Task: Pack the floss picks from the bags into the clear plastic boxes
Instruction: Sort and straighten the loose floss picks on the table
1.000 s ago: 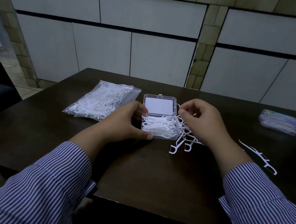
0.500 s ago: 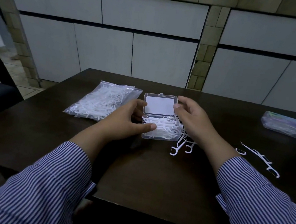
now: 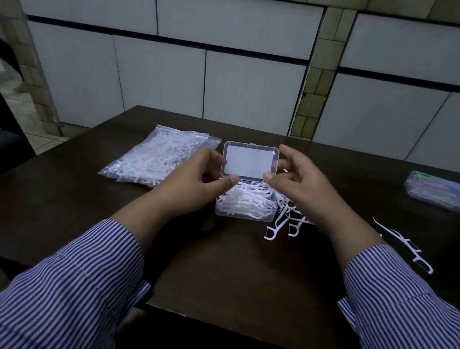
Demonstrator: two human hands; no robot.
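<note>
Floss picks [image 3: 246, 198] heaped in open box [image 3: 243, 211], table centre: light, stiff, tangle-prone; pinch by handles. Left hand [image 3: 195, 181], right hand [image 3: 297, 183] loosely curled, empty.

You have one view, from the head camera: it looks forward and down across the table [image 3: 209, 274] toward the wall [image 3: 234, 87], wide-angled, close above your sleeves [image 3: 62, 284], hands mid-frame.

Both arms wear long blue-and-white pinstriped shirt sleeves, the left sleeve [image 3: 67, 293] and right sleeve [image 3: 409, 315], with buttoned cuffs ending at bare wrists.
</note>
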